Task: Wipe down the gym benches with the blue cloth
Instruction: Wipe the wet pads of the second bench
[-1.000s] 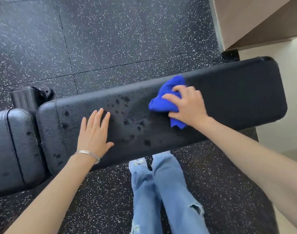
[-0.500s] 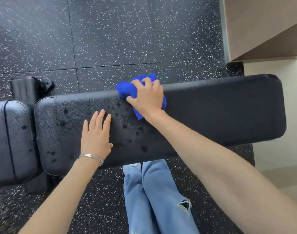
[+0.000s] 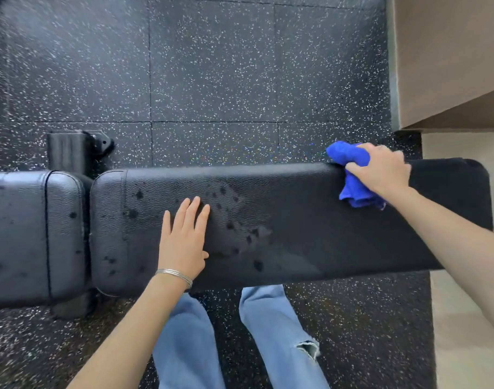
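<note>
A long black padded gym bench [image 3: 310, 228] runs left to right in front of me, with dark wet spots across its middle and left part. My right hand [image 3: 380, 169] grips a bunched blue cloth [image 3: 352, 189] and presses it on the bench's far edge near the right end. Part of the cloth sticks out past the far edge, part hangs below my palm. My left hand [image 3: 184, 237] lies flat on the pad, fingers together and pointing away, a silver bangle on the wrist. A second black pad [image 3: 29, 234], also spotted, adjoins on the left.
Black speckled rubber floor tiles [image 3: 212, 80] surround the bench. A black frame foot [image 3: 71, 153] stands behind the gap between the pads. A beige wall and pale floor [image 3: 450, 66] lie at the right. My legs in light blue jeans [image 3: 268, 332] stand close against the near side.
My right hand has swept the blue cloth from the bench's middle to the far edge near its right end, leaving a smeared, wiped patch. The left hand stayed flat in place.
</note>
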Available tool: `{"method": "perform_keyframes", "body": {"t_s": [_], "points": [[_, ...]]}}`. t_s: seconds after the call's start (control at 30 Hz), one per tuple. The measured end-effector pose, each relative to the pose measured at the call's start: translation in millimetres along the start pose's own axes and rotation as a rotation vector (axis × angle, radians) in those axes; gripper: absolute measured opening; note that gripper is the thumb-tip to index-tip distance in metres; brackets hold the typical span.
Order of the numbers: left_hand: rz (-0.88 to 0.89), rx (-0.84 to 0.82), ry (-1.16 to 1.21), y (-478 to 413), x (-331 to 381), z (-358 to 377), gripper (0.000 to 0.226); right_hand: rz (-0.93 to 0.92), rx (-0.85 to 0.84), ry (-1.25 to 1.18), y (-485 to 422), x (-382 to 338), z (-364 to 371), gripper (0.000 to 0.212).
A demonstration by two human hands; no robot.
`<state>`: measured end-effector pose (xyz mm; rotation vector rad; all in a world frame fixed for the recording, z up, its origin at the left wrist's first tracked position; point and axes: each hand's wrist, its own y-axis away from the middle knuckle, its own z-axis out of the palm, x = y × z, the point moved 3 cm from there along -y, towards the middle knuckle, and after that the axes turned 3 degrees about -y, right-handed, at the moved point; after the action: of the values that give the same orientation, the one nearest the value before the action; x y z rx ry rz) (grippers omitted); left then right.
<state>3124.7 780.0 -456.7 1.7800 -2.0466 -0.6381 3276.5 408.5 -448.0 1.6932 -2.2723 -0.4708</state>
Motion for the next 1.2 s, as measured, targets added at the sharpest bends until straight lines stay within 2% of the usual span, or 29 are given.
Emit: {"method": "perform_keyframes", "body": {"t_s": [0.07, 0.17, 0.3, 0.53, 0.63, 0.73, 0.8, 0.83, 0.93, 1.03, 1.1, 1.2], "points": [[0.006, 0.012, 0.003, 1, -1, 2, 0.102, 0.061, 0.012, 0.009, 1, -6, 2, 0.047], [0.048, 0.028, 0.013, 0, -4, 3, 0.100, 0.092, 0.059, -0.026, 17, -59, 10, 0.043], [0.106, 0.053, 0.013, 7, -34, 1, 0.092, -0.112, 0.058, -0.075, 61, -181, 32, 0.044], [-0.075, 0.032, 0.016, 52, -170, 12, 0.090, -0.537, 0.010, -0.119, 149, -406, 73, 0.046], [-0.090, -0.009, -0.037, 63, -219, 16, 0.091, -0.625, 0.039, -0.076, 157, -415, 76, 0.049], [-0.061, -0.011, -0.062, 63, -242, 19, 0.090, -0.762, 0.066, -0.023, 156, -364, 66, 0.051], [-0.016, 0.002, -0.076, 60, -244, 19, 0.091, -0.676, 0.168, -0.041, 151, -306, 62, 0.050], [0.008, 0.014, -0.071, 58, -241, 19, 0.091, -0.557, 0.204, -0.051, 149, -271, 61, 0.050], [0.075, 0.039, -0.020, 53, -227, 22, 0.091, -0.062, 0.225, -0.098, 153, -174, 63, 0.048], [0.114, 0.045, -0.003, 51, -212, 27, 0.092, 0.344, 0.247, -0.207, 161, -152, 68, 0.042], [0.118, 0.049, 0.025, 52, -206, 29, 0.092, 0.429, 0.283, -0.261, 163, -181, 73, 0.042], [0.124, 0.060, 0.029, 55, -204, 29, 0.092, 0.278, 0.337, -0.288, 175, -255, 77, 0.042]]}}
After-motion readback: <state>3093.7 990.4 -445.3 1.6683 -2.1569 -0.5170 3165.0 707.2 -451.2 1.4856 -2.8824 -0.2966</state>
